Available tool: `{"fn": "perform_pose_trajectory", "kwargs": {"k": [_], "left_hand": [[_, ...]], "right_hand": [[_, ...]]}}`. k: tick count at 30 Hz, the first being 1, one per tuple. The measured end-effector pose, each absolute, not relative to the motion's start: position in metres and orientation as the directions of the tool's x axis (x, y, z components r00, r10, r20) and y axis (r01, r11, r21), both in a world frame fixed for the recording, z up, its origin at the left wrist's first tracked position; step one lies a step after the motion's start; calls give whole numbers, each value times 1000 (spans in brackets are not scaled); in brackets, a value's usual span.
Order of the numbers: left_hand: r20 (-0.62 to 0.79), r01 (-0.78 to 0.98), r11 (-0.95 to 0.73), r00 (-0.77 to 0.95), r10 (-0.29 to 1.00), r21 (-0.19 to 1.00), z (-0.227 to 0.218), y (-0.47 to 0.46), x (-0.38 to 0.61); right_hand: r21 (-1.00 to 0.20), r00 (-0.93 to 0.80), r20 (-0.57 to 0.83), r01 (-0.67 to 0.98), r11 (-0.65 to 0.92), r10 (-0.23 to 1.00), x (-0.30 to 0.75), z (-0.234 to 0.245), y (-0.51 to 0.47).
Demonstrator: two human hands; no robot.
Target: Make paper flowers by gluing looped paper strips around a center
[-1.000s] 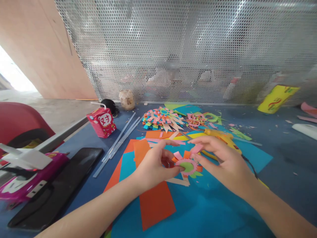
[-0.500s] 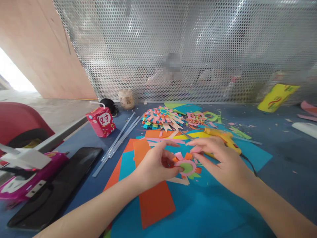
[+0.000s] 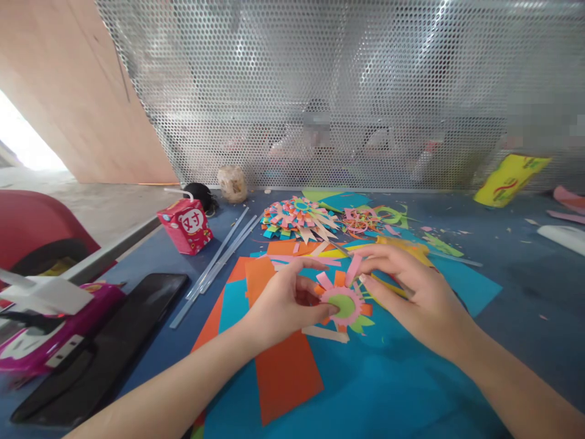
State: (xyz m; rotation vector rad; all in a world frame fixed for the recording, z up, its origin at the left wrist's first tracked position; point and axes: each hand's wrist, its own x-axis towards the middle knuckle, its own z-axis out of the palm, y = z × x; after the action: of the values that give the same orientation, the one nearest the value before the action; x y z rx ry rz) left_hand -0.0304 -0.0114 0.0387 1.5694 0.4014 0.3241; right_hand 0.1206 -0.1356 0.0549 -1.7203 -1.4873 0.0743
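A small paper flower (image 3: pixel 350 309), with a green centre, a scalloped pink ring and orange and pink strips around its rim, is pinched at its left edge by my left hand (image 3: pixel 292 299). Its thumb lies on the front and the fingers are behind. At the flower's upper right a pink paper strip (image 3: pixel 353 269) stands up. My right hand (image 3: pixel 406 286) is right beside that strip, thumb and forefinger slightly apart at its edge. Green pointed paper leaves (image 3: pixel 362 323) stick out at the flower's lower right.
Blue sheets (image 3: pixel 365 390) and an orange sheet (image 3: pixel 287 378) lie under my hands. Beyond are a layered paper flower (image 3: pixel 299 218), scraps (image 3: pixel 361 221) and a yellow glue gun (image 3: pixel 402 245) partly hidden. Glue sticks (image 3: pixel 223 253), a drink box (image 3: pixel 186 225) and a phone (image 3: pixel 105 347) lie left.
My right thumb and forefinger have moved apart from their pinch on the pink strip, which now stands longer and upright. The flower has turned slightly towards me in my left hand.
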Motion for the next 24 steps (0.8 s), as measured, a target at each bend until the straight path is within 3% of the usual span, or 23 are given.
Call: {"fn": "perform_pose_trajectory", "kwargs": {"k": [6, 13, 24], "left_hand": [[-73, 82, -3, 898, 434, 997, 38, -11, -30], [-10, 91, -160, 894, 447, 983, 38, -14, -31], [-19, 133, -211, 883, 469, 968, 41, -15, -30]], "right_hand": [[-637, 340, 472, 770, 48, 813, 120, 54, -133], [-623, 364, 482, 782, 19, 797, 119, 52, -132], [-623, 339, 508, 779, 66, 792, 116, 53, -132]]}}
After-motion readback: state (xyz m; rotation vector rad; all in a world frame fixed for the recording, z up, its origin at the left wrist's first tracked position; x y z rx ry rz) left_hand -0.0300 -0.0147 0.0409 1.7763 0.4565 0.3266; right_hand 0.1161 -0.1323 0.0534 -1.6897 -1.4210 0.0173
